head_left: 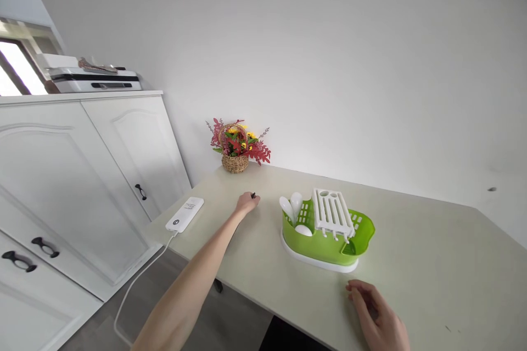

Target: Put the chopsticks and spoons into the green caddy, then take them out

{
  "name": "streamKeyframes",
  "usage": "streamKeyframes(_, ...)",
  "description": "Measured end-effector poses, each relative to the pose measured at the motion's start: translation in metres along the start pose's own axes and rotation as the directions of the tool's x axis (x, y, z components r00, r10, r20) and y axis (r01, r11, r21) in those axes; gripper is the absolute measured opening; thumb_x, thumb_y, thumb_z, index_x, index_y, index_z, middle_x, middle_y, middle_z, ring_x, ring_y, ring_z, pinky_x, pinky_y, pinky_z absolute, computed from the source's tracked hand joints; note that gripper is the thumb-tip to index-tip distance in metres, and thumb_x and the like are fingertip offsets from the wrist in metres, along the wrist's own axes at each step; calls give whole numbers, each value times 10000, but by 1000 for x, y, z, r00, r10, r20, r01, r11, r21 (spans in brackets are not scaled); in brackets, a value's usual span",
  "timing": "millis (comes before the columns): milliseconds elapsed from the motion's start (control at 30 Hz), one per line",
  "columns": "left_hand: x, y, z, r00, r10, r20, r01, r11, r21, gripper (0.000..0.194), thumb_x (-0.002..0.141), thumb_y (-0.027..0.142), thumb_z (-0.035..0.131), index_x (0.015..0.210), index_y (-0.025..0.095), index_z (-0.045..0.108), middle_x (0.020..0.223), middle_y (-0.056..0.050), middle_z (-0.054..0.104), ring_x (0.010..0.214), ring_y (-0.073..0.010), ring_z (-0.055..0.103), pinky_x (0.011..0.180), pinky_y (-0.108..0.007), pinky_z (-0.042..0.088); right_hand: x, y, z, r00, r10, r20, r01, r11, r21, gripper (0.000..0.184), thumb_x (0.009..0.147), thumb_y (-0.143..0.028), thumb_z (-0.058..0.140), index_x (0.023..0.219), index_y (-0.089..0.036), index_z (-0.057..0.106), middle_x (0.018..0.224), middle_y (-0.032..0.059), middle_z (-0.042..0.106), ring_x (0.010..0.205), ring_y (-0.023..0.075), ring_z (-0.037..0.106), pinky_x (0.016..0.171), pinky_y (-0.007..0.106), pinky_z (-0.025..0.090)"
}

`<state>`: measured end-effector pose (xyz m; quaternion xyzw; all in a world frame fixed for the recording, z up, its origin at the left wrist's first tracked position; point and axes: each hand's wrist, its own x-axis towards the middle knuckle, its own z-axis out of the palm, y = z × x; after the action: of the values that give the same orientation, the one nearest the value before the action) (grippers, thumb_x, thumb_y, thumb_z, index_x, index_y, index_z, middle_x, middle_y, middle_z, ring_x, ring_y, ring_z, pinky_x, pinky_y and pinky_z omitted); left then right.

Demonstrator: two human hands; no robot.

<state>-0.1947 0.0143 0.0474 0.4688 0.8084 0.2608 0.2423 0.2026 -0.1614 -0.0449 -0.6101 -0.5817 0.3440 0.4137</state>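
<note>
My left hand (246,204) is stretched out over the table and closed on a small dark object (253,195) that pokes out past the fingers; I cannot make out what it is. My right hand (376,312) rests on the table near its front edge, fingers loosely curled, holding nothing. Between the hands stands a green plastic cutlery drainer (362,233) on a white base. It holds white spoons (291,205) at its left end and a white slotted insert (331,212) on top.
A white power bank (185,214) with a cable lies at the table's left corner. A wicker basket of flowers (235,148) stands at the back by the wall. White cabinets (82,175) stand to the left, with a flat appliance (94,79) on top.
</note>
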Motion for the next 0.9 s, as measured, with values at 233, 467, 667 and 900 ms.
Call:
streamKeyframes(233, -13, -5, 24, 985, 118, -129, -85, 968, 236, 254, 957, 337, 591, 1135, 181, 685, 1134, -195, 755, 1092, -337, 715, 857, -370, 498, -3, -6, 0, 1000, -6, -10, 7, 1000, 12, 444, 824, -632, 627, 999, -245, 755, 1053, 97, 819, 889, 264, 780, 548, 244, 540)
streamKeyframes(467, -24, -10, 43, 943, 268, -198, -180, 909, 375, 287, 1033, 257, 459, 1244, 141, 614, 1105, -192, 746, 1025, -322, 717, 892, -395, 476, -3, -6, -1, 1000, -24, -12, 24, 1000, 2, 455, 864, -632, 597, 1031, -237, 748, 1031, 94, 808, 917, 254, 768, 625, 254, 551)
streamKeyframes(667, -26, -11, 50, 887, 397, -234, -257, 847, 465, 278, 1025, 183, 439, 1210, 174, 646, 1213, -168, 688, 1202, -303, 612, 1056, -409, 408, -7, -12, 4, 998, -33, -59, 35, 998, 46, 438, 897, -625, 569, 1026, -242, 735, 1020, 91, 803, 914, 253, 763, 626, 260, 538)
streamKeyframes(900, -19, -17, 51, 850, 442, -288, -263, 828, 495, 248, 1001, 191, 485, 1165, 168, 670, 1212, -160, 636, 1189, -309, 560, 1035, -418, 413, -1, -6, 2, 999, -39, -23, 40, 998, 45, 465, 857, -643, 600, 1016, -234, 753, 996, 96, 809, 881, 258, 770, 623, 267, 550)
